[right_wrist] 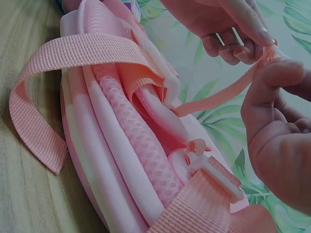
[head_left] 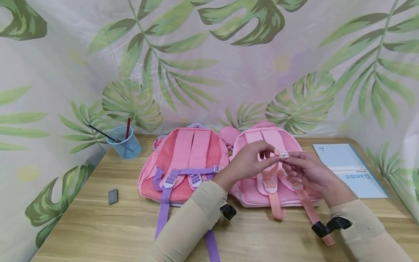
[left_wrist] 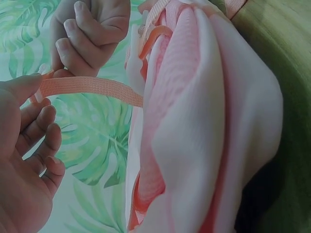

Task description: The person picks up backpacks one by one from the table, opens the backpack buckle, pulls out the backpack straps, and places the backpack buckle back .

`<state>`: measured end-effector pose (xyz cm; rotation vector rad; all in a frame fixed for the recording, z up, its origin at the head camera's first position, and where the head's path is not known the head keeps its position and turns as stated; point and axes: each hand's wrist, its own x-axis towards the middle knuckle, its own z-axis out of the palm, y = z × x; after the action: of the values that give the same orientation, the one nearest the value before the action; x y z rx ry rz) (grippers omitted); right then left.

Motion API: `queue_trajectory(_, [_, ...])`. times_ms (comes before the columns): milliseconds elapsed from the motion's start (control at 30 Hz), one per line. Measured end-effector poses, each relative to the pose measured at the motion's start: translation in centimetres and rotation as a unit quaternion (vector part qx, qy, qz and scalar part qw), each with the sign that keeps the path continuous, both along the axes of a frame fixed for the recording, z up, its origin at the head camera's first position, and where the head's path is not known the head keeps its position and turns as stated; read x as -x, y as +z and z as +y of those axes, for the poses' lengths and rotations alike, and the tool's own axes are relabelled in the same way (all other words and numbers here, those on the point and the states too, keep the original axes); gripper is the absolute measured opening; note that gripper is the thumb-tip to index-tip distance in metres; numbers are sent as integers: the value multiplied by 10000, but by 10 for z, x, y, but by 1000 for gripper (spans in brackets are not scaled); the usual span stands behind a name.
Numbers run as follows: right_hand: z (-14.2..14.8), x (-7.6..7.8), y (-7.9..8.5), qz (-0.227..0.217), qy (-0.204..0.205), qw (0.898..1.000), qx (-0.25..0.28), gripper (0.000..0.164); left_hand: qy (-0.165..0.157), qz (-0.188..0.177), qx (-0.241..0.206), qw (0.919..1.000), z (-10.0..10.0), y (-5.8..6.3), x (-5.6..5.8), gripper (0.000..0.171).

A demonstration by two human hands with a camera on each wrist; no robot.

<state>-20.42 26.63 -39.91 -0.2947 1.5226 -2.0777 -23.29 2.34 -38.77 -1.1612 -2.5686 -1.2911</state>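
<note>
Over the right-hand pink backpack [head_left: 243, 185], both hands meet at a small white buckle [head_left: 284, 154] on a peach webbing strap [left_wrist: 92, 87]. My left hand [head_left: 253, 158] pinches the strap at the buckle between thumb and index finger, its other fingers loosely bent. From the other side, my right hand [head_left: 306, 171] pinches the white buckle with thumb and fingertips, which partly hide it. In the right wrist view the strap [right_wrist: 218, 99] runs taut from the backpack up to the fingers. White strap adjusters [head_left: 270, 187] and loose peach strap ends [head_left: 277, 207] lie below the hands.
A second pink backpack [head_left: 186, 145] with purple straps [head_left: 165, 203] lies to the left, under my left forearm. Further left stand a blue cup [head_left: 132, 149] with pens and a small grey block [head_left: 113, 196]. A notebook [head_left: 363, 182] lies at the right.
</note>
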Motion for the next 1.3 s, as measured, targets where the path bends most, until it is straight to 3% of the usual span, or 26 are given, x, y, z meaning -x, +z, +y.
queue_trajectory(233, [-2, -1, 1, 153, -59, 9998, -71, 30, -112, -21, 52, 9999, 1, 1, 0, 15])
queue_trajectory(333, [-2, -2, 2, 563, -139, 9973, -458, 30, -116, -11, 129, 9998, 2, 1, -1, 15])
queue_trajectory(433, [0, -3, 4, 1083, -273, 9890, -966, 28, -81, 13, 179, 9998, 2, 1, -1, 15])
queue_trajectory(567, [7, -7, 9, 1719, -619, 9683, -1704, 22, 18, -33, 220, 9998, 3, 1, 0, 16])
queue_trajectory(667, [9, -9, 11, 2032, -858, 9571, -1877, 25, 88, -79, 267, 9996, 3, 2, 0, 17])
queue_trajectory(733, [9, -9, 12, 2141, -915, 9562, -1774, 29, 113, -75, 300, 9995, 3, 3, 0, 18])
queue_trajectory(833, [7, -9, 14, 2150, -985, 9545, -1817, 30, 99, -69, 310, 9994, 5, 3, 0, 19])
queue_trajectory(1067, [1, -9, 21, 1886, -1280, 9360, -2682, 24, 94, -169, 324, 9993, 8, 5, 1, 23])
queue_trajectory(1200, [3, -9, 18, 1700, -1375, 9433, -2499, 18, 52, -414, 574, 9975, 8, 1, 2, 31])
queue_trajectory(1300, [6, -9, 17, 1550, -1442, 9553, -2063, 17, 78, -543, 887, 9946, 9, -5, 4, 33])
